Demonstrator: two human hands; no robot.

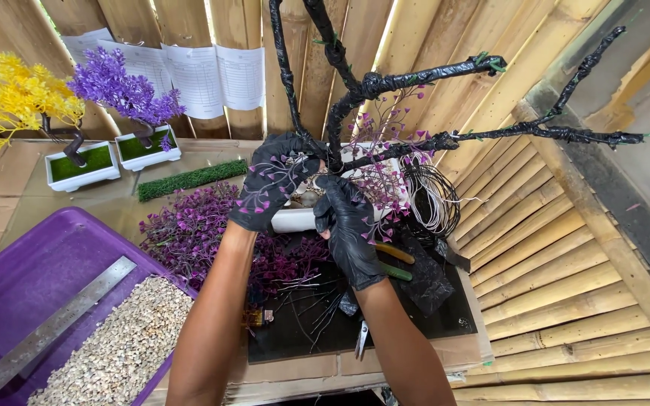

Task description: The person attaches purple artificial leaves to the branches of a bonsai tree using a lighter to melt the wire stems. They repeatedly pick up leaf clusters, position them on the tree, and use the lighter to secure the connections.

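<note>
- Far left: small yellow-leaved artificial tree (20, 98) and small purple-leaved artificial tree (122, 90), each finished and upright in a white rectangular pot topped with green turf.
- Lower left: purple plastic tray (31, 263) holding pale gravel (118, 349), with a long grey metal ruler (47, 331) laid slantwise across.
- Behind the tray: strip of green artificial turf (189, 179) lying flat; nearer, a loose heap of purple plastic foliage sprigs (189, 229), still unused.
- Centre left: left hand in a black glove (272, 184), fingers curled around a purple sprig at the base of the trunk.
- Centre: tall black tape-wrapped artificial tree frame (355, 90), standing in a white rectangular pot (295, 219), just behind both hands.
- Centre right: right hand in a black glove (347, 225), fingers closed low against the trunk; what is pinched cannot be told.
- Right: coil of thin grey wire (430, 195) beside the pot.
- Judged progress: early in leafing — only a few purple sprigs near the fork, the long branches bare, no turf or gravel seen in the pot.
</note>
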